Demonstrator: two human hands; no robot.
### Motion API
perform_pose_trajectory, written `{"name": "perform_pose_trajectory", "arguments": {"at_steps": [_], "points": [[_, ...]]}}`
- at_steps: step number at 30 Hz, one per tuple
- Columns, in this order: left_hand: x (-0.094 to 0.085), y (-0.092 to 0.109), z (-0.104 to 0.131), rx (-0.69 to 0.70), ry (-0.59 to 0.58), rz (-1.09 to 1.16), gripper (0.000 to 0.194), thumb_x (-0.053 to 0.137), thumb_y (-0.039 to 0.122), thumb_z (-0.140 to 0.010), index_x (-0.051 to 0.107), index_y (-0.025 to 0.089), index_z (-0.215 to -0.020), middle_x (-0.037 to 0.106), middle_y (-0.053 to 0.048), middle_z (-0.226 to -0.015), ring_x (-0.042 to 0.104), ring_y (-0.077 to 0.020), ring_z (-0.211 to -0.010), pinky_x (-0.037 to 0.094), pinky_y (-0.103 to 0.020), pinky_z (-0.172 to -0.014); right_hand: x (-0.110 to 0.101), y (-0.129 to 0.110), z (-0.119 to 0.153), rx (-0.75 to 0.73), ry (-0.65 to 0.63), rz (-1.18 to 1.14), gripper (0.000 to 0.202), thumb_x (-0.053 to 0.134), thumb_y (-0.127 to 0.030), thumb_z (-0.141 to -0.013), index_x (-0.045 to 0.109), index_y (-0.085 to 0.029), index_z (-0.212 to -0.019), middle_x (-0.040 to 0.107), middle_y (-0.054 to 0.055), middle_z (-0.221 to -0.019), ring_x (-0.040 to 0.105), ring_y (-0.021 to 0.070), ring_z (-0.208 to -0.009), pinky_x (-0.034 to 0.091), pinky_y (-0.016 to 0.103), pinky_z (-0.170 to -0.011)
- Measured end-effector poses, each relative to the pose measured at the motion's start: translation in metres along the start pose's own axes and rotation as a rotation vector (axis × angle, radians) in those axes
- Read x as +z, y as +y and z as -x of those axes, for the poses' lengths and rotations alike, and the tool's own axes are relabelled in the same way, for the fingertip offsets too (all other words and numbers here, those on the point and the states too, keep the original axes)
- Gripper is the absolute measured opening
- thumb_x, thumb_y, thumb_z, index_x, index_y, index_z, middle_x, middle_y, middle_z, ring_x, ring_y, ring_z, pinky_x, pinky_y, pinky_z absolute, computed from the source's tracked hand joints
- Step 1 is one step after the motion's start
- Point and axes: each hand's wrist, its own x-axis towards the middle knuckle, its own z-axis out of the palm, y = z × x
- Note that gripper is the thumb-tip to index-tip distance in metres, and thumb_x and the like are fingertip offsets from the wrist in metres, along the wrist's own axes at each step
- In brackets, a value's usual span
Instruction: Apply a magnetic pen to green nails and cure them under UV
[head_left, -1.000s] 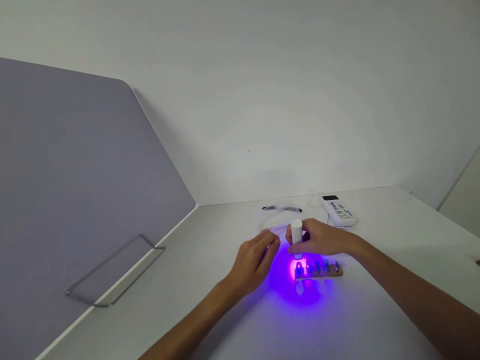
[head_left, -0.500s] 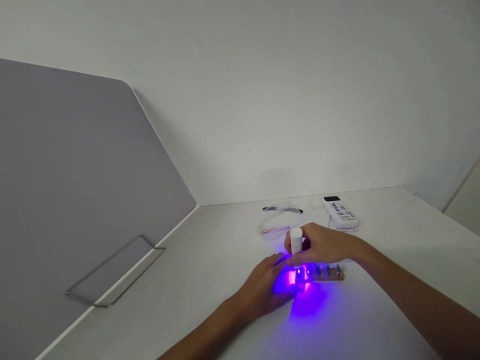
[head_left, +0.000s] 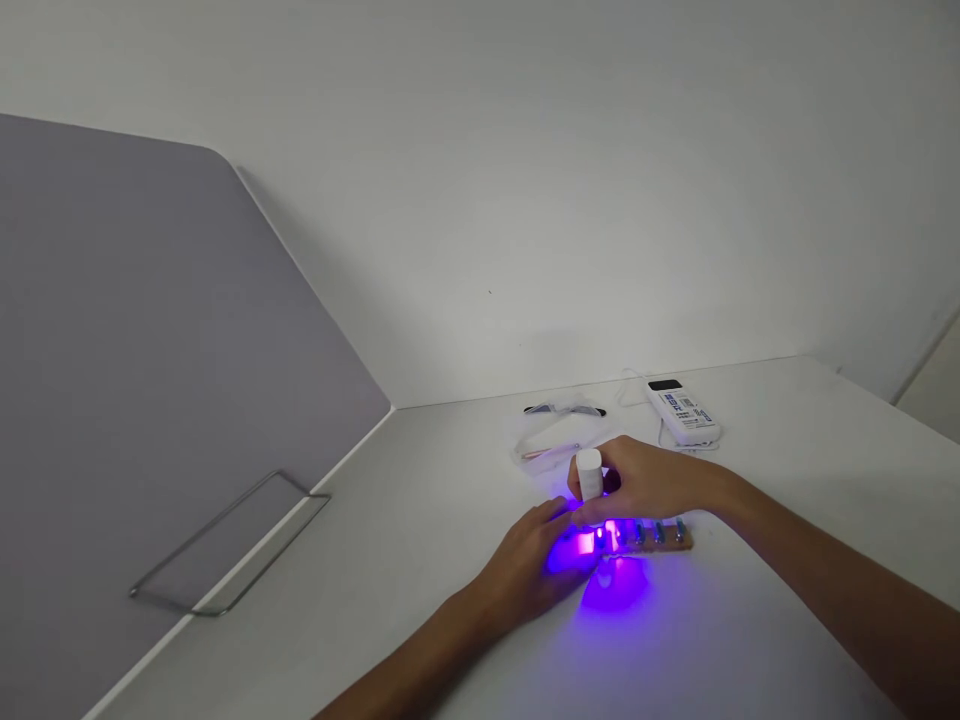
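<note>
My right hand (head_left: pixel 634 480) is closed round a small white handheld UV lamp (head_left: pixel 590 472), held upright. Its violet light falls on the left part of a narrow brown strip (head_left: pixel 679 542) lying on the table. Several small glossy blue-green pieces (head_left: pixel 659 531), which look like nail tips, stand in a row along this strip. At its left end my left hand (head_left: pixel 529 560) rests low on the table, its fingers bent and appearing to grip that end. The fingertips of both hands are close together, and the exact contact is partly hidden by glare.
Behind my hands lie a clear plastic bag (head_left: pixel 559 437) with a thin stick in it and a dark-tipped item (head_left: pixel 564 409). A white power bank (head_left: pixel 682 412) with a cable sits at the back right. A grey panel (head_left: pixel 165 330) with a wire stand (head_left: pixel 225 545) is on the left.
The view has shifted slightly. The lamp's top tilts a little more to the left, and the strip appears slightly higher in view. Both hands keep their holds.
</note>
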Motion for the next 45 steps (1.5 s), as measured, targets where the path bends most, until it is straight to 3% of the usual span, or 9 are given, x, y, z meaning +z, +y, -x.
{"name": "perform_pose_trajectory", "arguments": {"at_steps": [5, 8, 14, 17, 19, 24, 34, 41, 45], "points": [[-0.013, 0.001, -0.002, -0.030, 0.038, -0.041, 0.012, 0.053, 0.013, -0.075, 0.057, 0.018, -0.084, 0.057, -0.003, -0.081, 0.052, -0.0163, -0.070, 0.044, -0.026, -0.061, -0.002, -0.002, -0.001, 0.034, 0.031, -0.022, 0.029, 0.074, -0.043, -0.077, 0.058, -0.019, -0.075, 0.050, -0.004, -0.067, 0.043, 0.0105, -0.059, 0.034, 0.024, -0.054], [-0.016, -0.003, -0.002, -0.035, 0.080, -0.062, 0.010, 0.046, 0.009, -0.073, 0.048, 0.019, -0.072, 0.052, -0.001, -0.073, 0.046, -0.0141, -0.064, 0.038, -0.024, -0.057, -0.002, -0.001, -0.002, 0.041, 0.039, -0.048, 0.028, 0.073, -0.040, -0.078, 0.056, -0.019, -0.073, 0.048, -0.004, -0.065, 0.043, 0.0103, -0.059, 0.033, 0.024, -0.053], [-0.013, -0.009, 0.003, 0.046, 0.143, -0.082, 0.032, 0.045, 0.013, -0.079, 0.021, 0.021, -0.059, 0.031, 0.003, -0.055, 0.029, -0.0134, -0.053, 0.022, -0.028, -0.052, -0.002, 0.003, -0.008, 0.044, 0.068, -0.052, 0.025, 0.066, -0.037, -0.083, 0.053, -0.020, -0.072, 0.053, -0.003, -0.068, 0.043, 0.0107, -0.060, 0.034, 0.025, -0.055], [-0.012, -0.002, 0.009, 0.104, 0.162, -0.058, 0.039, 0.047, 0.014, -0.082, 0.016, 0.020, -0.058, 0.015, 0.006, -0.051, 0.014, -0.0120, -0.048, 0.016, -0.030, -0.050, -0.002, 0.004, -0.009, 0.070, 0.070, -0.046, 0.026, 0.066, -0.042, -0.084, 0.053, -0.020, -0.076, 0.055, -0.002, -0.070, 0.046, 0.0120, -0.062, 0.035, 0.026, -0.056], [-0.011, 0.005, 0.011, 0.161, 0.171, -0.032, 0.041, 0.047, 0.013, -0.083, 0.016, 0.019, -0.058, 0.012, 0.007, -0.051, 0.010, -0.0119, -0.048, 0.015, -0.031, -0.049, -0.002, 0.004, -0.009, 0.074, 0.068, -0.047, 0.026, 0.066, -0.042, -0.084, 0.053, -0.020, -0.076, 0.053, -0.003, -0.070, 0.045, 0.0119, -0.062, 0.035, 0.026, -0.057], [-0.011, 0.012, 0.011, 0.227, 0.127, 0.012, 0.040, 0.050, 0.010, -0.081, 0.019, 0.019, -0.058, 0.015, 0.008, -0.050, 0.008, -0.0110, -0.046, 0.016, -0.031, -0.049, -0.002, 0.005, -0.010, 0.104, 0.059, -0.049, 0.026, 0.068, -0.040, -0.082, 0.052, -0.021, -0.074, 0.046, -0.005, -0.066, 0.042, 0.0109, -0.060, 0.035, 0.025, -0.056], [-0.014, 0.007, 0.010, 0.195, 0.077, -0.010, 0.034, 0.052, 0.020, -0.072, 0.020, 0.021, -0.060, 0.022, 0.007, -0.051, 0.016, -0.0124, -0.049, 0.020, -0.031, -0.050, -0.001, 0.006, -0.010, 0.094, 0.061, -0.050, 0.021, 0.068, -0.037, -0.082, 0.055, -0.021, -0.078, 0.051, -0.003, -0.070, 0.046, 0.0123, -0.064, 0.037, 0.026, -0.058], [-0.019, 0.008, 0.007, 0.258, 0.091, -0.063, 0.013, 0.051, 0.029, -0.071, 0.046, 0.021, -0.061, 0.045, 0.000, -0.054, 0.037, -0.0165, -0.053, 0.035, -0.033, -0.056, -0.001, 0.005, -0.011, 0.081, 0.066, -0.030, 0.024, 0.068, -0.040, -0.082, 0.055, -0.020, -0.079, 0.050, -0.003, -0.070, 0.045, 0.0127, -0.065, 0.037, 0.026, -0.059], [-0.021, 0.007, 0.010, 0.298, 0.095, -0.103, 0.019, 0.052, 0.033, -0.073, 0.065, 0.020, -0.078, 0.063, -0.008, -0.070, 0.051, -0.0220, -0.065, 0.046, -0.037, -0.065, -0.001, 0.004, -0.010, 0.076, 0.061, -0.039, 0.024, 0.068, -0.040, -0.083, 0.054, -0.021, -0.079, 0.051, -0.003, -0.070, 0.046, 0.0129, -0.065, 0.037, 0.026, -0.059]]}}
